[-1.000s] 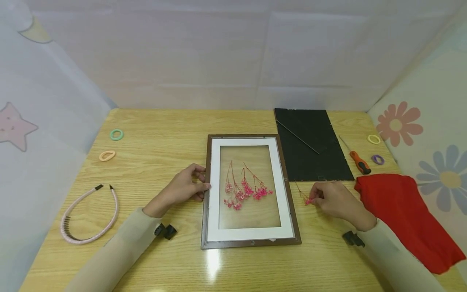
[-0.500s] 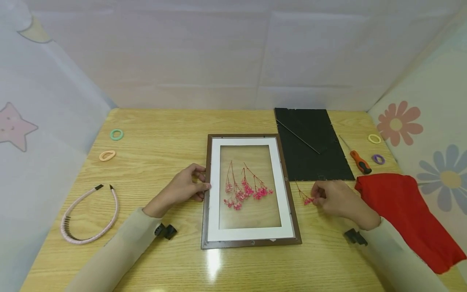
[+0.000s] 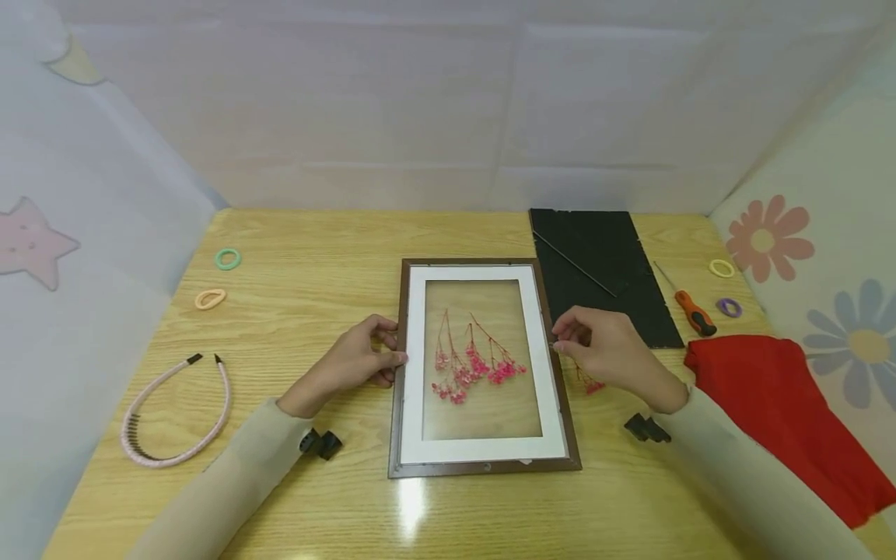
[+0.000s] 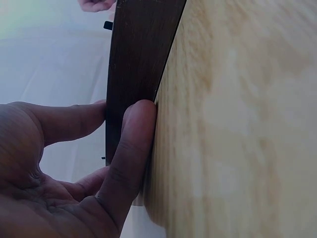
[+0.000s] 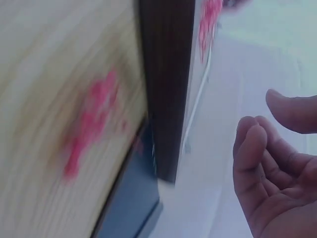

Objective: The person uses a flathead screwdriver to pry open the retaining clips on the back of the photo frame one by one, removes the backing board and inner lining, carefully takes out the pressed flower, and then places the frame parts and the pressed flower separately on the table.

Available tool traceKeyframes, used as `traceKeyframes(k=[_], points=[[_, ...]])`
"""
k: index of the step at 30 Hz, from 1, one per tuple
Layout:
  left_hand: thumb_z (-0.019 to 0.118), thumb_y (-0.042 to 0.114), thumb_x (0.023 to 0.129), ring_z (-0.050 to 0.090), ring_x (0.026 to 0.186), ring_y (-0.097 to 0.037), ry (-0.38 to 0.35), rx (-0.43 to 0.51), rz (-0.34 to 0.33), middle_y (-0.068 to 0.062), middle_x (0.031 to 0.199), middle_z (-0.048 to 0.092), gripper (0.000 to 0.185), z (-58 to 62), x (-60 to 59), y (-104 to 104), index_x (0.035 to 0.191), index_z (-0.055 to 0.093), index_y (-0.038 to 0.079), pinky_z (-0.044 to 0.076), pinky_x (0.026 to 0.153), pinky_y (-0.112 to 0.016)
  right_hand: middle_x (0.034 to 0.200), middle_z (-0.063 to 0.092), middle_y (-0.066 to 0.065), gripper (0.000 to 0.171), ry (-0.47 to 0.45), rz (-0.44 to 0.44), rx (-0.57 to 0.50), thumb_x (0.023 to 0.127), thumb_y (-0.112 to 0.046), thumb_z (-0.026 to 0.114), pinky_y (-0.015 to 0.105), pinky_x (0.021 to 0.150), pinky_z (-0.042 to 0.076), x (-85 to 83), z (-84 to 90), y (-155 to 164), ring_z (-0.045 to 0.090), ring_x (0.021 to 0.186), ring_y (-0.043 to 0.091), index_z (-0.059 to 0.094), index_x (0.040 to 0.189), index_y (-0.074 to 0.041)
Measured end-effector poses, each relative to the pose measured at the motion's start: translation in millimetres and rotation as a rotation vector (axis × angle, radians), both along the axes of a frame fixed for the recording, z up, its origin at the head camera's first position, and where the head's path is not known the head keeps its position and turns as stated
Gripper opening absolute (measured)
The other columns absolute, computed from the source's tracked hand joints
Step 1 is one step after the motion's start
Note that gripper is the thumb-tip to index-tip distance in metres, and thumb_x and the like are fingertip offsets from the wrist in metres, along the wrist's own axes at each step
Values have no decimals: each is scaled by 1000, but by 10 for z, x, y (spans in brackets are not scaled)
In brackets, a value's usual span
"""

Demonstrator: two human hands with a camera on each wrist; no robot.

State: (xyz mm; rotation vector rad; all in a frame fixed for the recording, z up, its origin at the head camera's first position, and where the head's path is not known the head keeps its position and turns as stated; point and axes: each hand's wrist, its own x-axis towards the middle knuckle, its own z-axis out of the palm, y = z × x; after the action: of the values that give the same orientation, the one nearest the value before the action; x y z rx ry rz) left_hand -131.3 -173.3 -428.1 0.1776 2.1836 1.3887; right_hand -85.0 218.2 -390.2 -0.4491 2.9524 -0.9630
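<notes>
The frame (image 3: 484,467) is dark brown with a white mat (image 3: 414,365) inside it; through its glass the pale yellow wood grain of the table (image 3: 301,272) shows. The sprigs (image 3: 476,365) on the glass have red-brown stems and bright pink blossoms, and a loose sprig (image 3: 591,383) right of the frame is the same pink. The backing (image 3: 595,264) far right is black. The screwdriver (image 3: 694,313) has an orange and black handle. The cloth (image 3: 784,412) is red. On the left lie a green ring (image 3: 227,259), a peach ring (image 3: 210,299) and a pink headband (image 3: 175,412); far right, a yellow ring (image 3: 722,268) and a purple ring (image 3: 729,308). Both sleeves (image 3: 210,498) are beige.
</notes>
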Motion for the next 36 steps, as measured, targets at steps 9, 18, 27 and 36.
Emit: traceKeyframes(k=[9, 18, 27, 36], points=[[71, 10, 94, 69, 69, -22, 4, 2, 1, -22, 121, 54, 60, -16, -8, 9, 143, 40, -2, 66, 65, -38, 80, 67, -6, 18, -64, 208, 10, 83, -13, 84, 19, 60, 51, -116, -144, -331, 57, 72, 5, 69, 95, -13], [71, 9, 94, 69, 68, -23, 6, 4, -1, -22, 121, 54, 60, -5, 2, 10, 143, 39, -3, 66, 65, -38, 86, 66, -9, 22, -123, 292, 11, 83, -14, 84, 18, 64, 54, -86, -282, -395, 57, 73, 2, 68, 97, -18], [72, 8, 93, 68, 68, -23, 5, 11, 4, -22, 120, 54, 60, 9, -7, 5, 143, 40, -3, 66, 64, -39, 85, 67, -10, 19, -108, 294, 47, 85, -12, 82, 17, 64, 55, -116, -318, -423, 58, 73, -1, 68, 95, -18], [71, 7, 93, 69, 67, -22, 5, 20, 2, -22, 120, 54, 60, 26, 11, 22, 143, 39, -3, 66, 64, -39, 80, 69, -7, 13, -159, 239, 18, 88, -9, 79, 18, 62, 53, -99, -280, -455, 59, 72, 1, 70, 90, -18]])
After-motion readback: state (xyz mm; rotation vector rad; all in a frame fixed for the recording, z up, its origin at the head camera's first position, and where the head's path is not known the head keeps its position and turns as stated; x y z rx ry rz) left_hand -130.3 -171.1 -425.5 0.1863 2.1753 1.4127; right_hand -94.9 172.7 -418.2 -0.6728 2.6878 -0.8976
